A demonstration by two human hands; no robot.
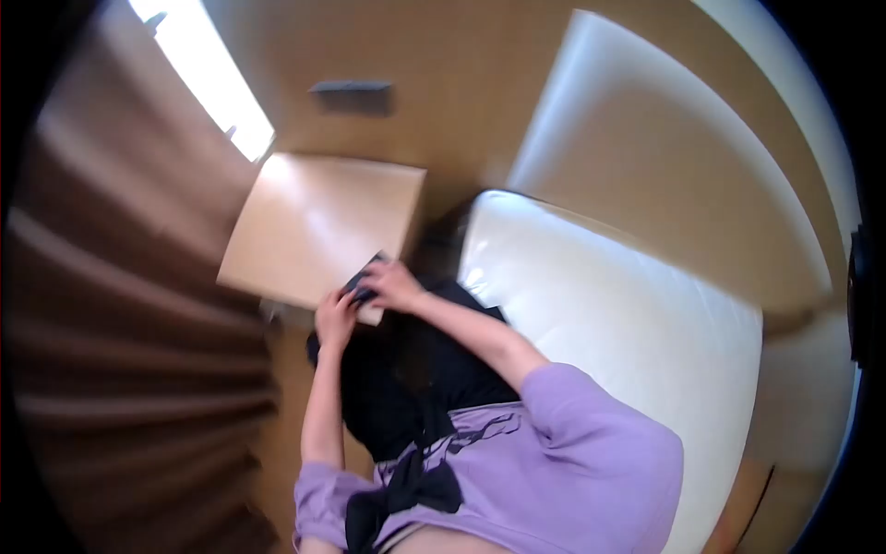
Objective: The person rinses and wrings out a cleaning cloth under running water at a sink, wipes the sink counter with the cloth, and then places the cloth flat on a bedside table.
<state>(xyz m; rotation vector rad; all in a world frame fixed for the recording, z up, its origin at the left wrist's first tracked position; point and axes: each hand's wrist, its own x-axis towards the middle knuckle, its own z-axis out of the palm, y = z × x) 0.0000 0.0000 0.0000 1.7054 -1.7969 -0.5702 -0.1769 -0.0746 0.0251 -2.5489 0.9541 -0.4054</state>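
At table corner (374,314), hands (369,300) hide blurred dark object (360,279).

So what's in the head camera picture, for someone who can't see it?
A person in a purple shirt holds a small dark object with both hands, left hand and right hand, at the corner of a light wooden table. A white bed is beside it, brown curtains opposite.
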